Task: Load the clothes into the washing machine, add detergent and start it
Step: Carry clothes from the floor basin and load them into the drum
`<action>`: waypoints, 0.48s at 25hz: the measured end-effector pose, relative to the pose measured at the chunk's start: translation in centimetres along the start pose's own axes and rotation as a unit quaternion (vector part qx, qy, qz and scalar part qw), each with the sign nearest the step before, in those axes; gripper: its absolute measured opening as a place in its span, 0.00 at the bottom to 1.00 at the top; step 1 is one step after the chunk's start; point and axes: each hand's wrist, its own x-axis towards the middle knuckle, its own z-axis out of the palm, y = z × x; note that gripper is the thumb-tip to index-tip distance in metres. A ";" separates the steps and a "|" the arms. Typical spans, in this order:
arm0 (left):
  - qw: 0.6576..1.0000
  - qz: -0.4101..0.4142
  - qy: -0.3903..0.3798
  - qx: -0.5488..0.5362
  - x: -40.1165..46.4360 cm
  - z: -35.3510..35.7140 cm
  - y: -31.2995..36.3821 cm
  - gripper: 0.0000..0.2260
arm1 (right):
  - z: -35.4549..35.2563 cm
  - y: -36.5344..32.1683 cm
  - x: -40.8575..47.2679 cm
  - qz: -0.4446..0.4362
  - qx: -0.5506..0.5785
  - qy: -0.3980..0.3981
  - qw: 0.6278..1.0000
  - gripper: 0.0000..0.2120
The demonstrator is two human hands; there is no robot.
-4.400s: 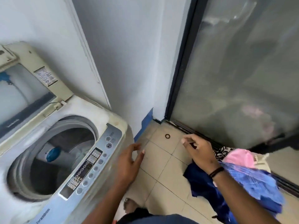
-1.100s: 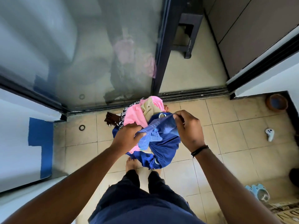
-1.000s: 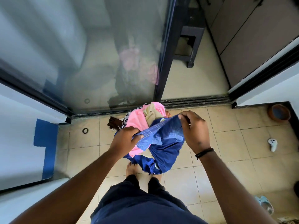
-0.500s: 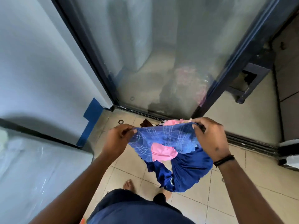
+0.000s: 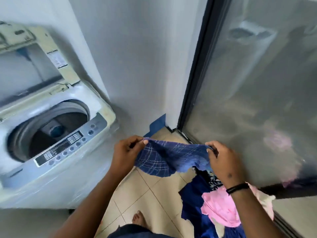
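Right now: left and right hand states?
Left hand: closed, pinching one edge of the blue checked cloth.
Right hand: closed, pinching the cloth's other edge.

blue checked cloth (image 5: 171, 157) stretched above the floor pile (image 5: 217, 208), beside the open washing machine (image 5: 56, 134).
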 end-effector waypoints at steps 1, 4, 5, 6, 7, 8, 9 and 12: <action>1.000 -0.009 0.028 -0.002 0.6 -2.3 -0.9 0.09 | 1.7 -2.5 1.2 -0.011 -0.003 -0.006 1.000 0.04; 0.993 -0.023 0.119 -0.016 1.9 -8.7 -3.3 0.10 | 6.1 -9.8 4.1 -0.057 -0.003 0.020 0.998 0.02; 0.989 -0.026 0.148 -0.015 2.3 -10.6 -3.6 0.11 | 7.1 -12.2 5.0 -0.074 0.000 0.029 0.997 0.03; 0.985 -0.029 0.172 -0.014 2.8 -12.2 -3.7 0.11 | 7.9 -14.2 5.9 -0.089 0.010 0.036 0.995 0.04; 0.980 -0.030 0.196 -0.013 3.3 -13.6 -3.5 0.11 | 8.6 -16.0 6.6 -0.108 0.030 0.037 0.993 0.05; 0.974 -0.031 0.225 -0.015 3.8 -15.2 -3.2 0.11 | 9.4 -18.2 7.5 -0.132 0.057 0.034 0.989 0.05; 0.967 -0.032 0.254 -0.023 4.5 -16.7 -2.9 0.11 | 10.2 -20.2 8.4 -0.156 0.087 0.026 0.984 0.05; 0.938 -0.025 0.333 -0.091 6.4 -21.1 -1.7 0.12 | 12.0 -26.1 11.3 -0.213 0.176 -0.006 0.961 0.05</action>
